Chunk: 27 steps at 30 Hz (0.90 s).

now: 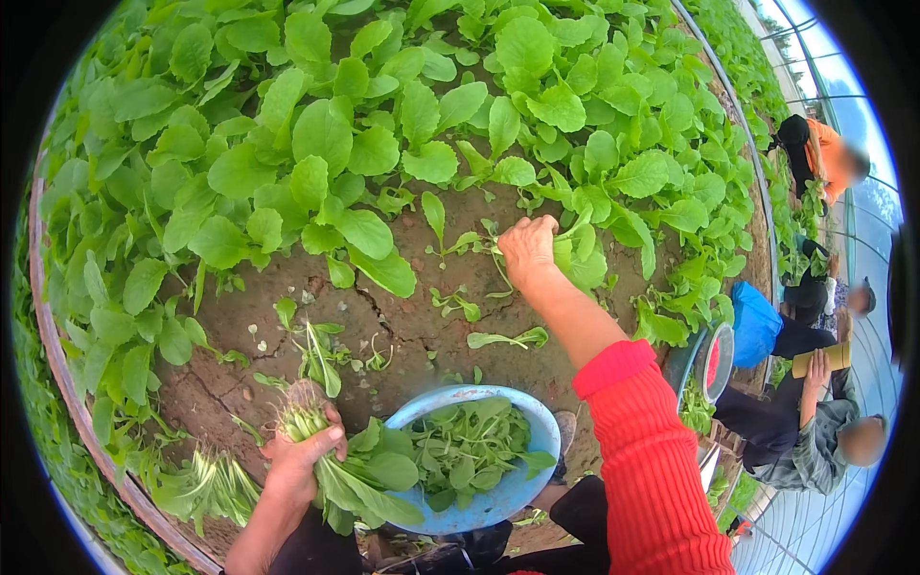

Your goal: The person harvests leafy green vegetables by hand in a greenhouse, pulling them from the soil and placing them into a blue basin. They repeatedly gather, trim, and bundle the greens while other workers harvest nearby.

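My left hand [305,453] is closed around a bunch of leafy green seedlings [366,481], their pale roots pointing up and away from me. Stretched out to the right, my right hand [530,248] is closed at the base of leafy green plants [578,251] at the edge of the standing crop; its fingertips are partly hidden. Between my arms, close to my legs, a light blue plastic basin [496,517] holds loose green leaves [471,449]. A pile of pulled seedlings [215,489] lies on the soil left of my left hand.
Dense leafy greens [323,136] grow beyond the bare cracked soil [402,323], where several loose seedlings lie. At right are a blue plastic bag [755,323], another basin [690,366] and a bowl with something red [711,363]. Several people, one in orange [834,162], are near the greenhouse wall.
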### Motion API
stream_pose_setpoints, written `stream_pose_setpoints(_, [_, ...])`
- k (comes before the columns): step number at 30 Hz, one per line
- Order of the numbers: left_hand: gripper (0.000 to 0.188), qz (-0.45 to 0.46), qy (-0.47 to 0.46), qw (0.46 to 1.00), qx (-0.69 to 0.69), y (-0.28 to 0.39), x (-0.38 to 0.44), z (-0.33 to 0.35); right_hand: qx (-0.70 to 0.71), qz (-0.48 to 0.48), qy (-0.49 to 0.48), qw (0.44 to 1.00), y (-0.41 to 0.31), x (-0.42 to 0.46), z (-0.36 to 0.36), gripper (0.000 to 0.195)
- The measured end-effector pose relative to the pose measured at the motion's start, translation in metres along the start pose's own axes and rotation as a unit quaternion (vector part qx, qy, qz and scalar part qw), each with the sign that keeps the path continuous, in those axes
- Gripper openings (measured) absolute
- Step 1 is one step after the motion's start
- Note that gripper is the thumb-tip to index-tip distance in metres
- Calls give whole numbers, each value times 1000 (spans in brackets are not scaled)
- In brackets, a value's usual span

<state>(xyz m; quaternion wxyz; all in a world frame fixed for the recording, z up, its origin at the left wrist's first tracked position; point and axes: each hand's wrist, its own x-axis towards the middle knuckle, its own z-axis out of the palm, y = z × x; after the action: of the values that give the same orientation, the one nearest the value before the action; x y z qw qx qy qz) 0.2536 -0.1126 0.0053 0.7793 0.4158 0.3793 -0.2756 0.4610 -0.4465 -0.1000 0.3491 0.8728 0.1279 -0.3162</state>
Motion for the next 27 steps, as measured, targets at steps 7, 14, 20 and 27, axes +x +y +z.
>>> stream_pose_setpoints(7, [36,-7,13,1000,14,1,3,4,179,-33,-69,981,14,-21,7,26])
stream_pose_setpoints(14, [38,-18,36,999,-1,-3,8,2,-93,-87,96,987,56,-14,50,26])
stream_pose_setpoints(20, [38,-21,56,998,13,-4,8,1,-119,-92,110,982,117,35,53,28])
stream_pose_setpoints(27, [35,-36,58,997,23,1,11,8,-277,-85,91,953,121,47,56,38])
